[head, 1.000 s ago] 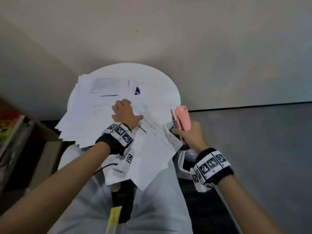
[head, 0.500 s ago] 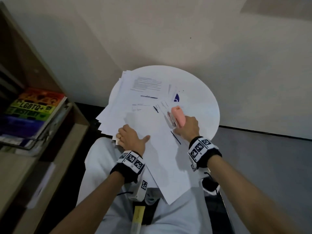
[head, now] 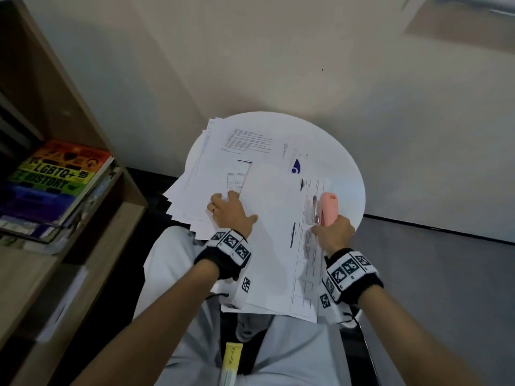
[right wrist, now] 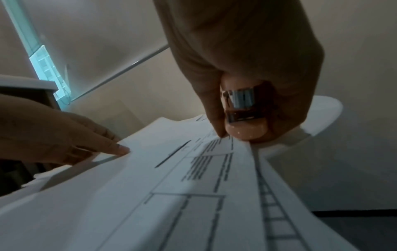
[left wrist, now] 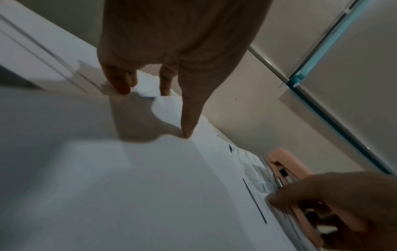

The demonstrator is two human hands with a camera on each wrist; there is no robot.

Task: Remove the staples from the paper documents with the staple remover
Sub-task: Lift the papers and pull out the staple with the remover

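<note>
Right hand (head: 333, 235) gripping staple remover (head: 327, 208), now shifted to the paper stack (head: 267, 218)'s right edge; left hand (head: 230, 211) spread flat pinning it. I'd judge next staple lined up.

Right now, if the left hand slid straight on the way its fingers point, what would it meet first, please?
Probably only more paper: the left hand lies flat on the papers, fingers pointing toward the printed sheets at the far side of the round table. Depth is uncertain.

staple remover (head: 326, 210) tip seemingly hidden
</note>
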